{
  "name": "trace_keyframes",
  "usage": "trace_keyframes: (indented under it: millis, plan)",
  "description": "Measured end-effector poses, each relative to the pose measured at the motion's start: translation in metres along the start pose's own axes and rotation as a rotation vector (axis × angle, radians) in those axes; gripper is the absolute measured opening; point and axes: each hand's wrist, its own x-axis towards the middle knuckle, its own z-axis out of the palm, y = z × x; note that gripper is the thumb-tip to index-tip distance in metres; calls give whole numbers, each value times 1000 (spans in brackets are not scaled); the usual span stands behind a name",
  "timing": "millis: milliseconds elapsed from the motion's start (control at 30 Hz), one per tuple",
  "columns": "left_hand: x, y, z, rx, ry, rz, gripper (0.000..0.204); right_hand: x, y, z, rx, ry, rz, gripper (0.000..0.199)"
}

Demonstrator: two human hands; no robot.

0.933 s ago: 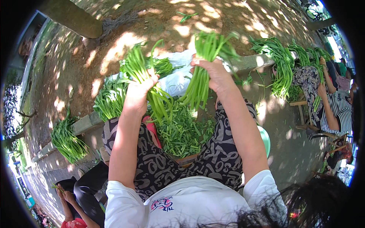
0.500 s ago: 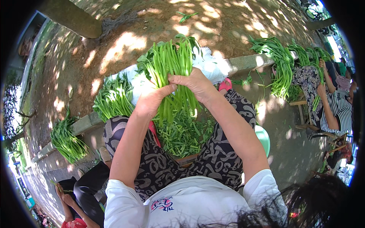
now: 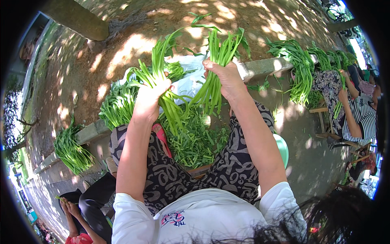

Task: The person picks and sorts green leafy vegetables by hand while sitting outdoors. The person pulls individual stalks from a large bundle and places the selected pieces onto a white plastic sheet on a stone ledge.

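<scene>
My left hand [image 3: 154, 91] is closed round a bunch of long green leafy stems [image 3: 159, 57], their ends hanging below the fist. A second bunch of green stems [image 3: 219, 51] is gripped in my right hand [image 3: 227, 77], thumb uppermost. The two bunches are apart at the top, with their lower ends close together. Beneath them, between my knees, lies a pile of cut greens [image 3: 195, 142]. Behind the hands is a white plastic sheet [image 3: 189, 75] with a smaller bundle of stems [image 3: 174, 71] on it. Another heap of greens [image 3: 120, 103] rests to the left of my left hand.
A low stone curb [image 3: 260, 68] runs behind, with a leafy bundle [image 3: 73, 150] at left and a large one [image 3: 298, 69] at right. A tree trunk [image 3: 79, 18] stands far left. Other people sit on both sides. A pale green basin [image 3: 281, 150] is beside my right knee.
The single bunch held by both hands is now split in two. My hands have moved apart, left and right, uncovering the small bundle on the white sheet.
</scene>
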Motion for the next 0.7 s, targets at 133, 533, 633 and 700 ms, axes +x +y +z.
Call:
trace_keyframes:
  millis: [133, 533, 633, 700]
  plan:
    - [1, -16, -3, 104, 16, 48, 37, -6, -2, 11, -74, -158, 79, 29]
    - [-9, -8, 22, 151, -100, -40, 31, -11, 14, 21, -141, -341, 37, 37]
    - [-8, -7, 20, 150, -43, -12, 30, -11, 9, 19, -153, -222, 70, 27]
    - [-2, -8, 11, 135, 28, 14, 28, -9, 3, 20, -93, -56, 90, 14]
